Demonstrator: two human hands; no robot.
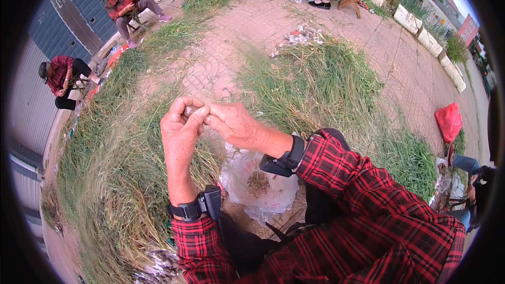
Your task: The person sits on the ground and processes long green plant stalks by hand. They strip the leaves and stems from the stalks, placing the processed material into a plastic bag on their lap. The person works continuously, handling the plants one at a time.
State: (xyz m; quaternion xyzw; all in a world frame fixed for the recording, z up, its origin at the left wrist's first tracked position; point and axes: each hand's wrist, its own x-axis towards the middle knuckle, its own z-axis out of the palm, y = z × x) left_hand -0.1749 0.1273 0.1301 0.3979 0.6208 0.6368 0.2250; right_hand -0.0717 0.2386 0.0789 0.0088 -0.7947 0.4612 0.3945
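My left hand (182, 121) curls its thumb and forefinger around a small shiny brownish wad (191, 111), which looks wrapped in clear film. Against it press the pinched fingertips of my right hand (234, 124). Fingers cover most of the wad, so its full shape is hidden. Below both hands, a clear plastic sheet (280, 189) with faint red printing lies on the ground between my legs. A small heap of brown crumbly bits (258, 183), perhaps seeds, rests on that sheet.
Cut grass is piled at left (118, 165) and ahead (315, 83). Small wrapped bundles lie at lower left (158, 266) and beyond the grass (303, 34). Seated people (128, 8) work around me. A red plastic bag (449, 122) is at right, near white foam planters (430, 41).
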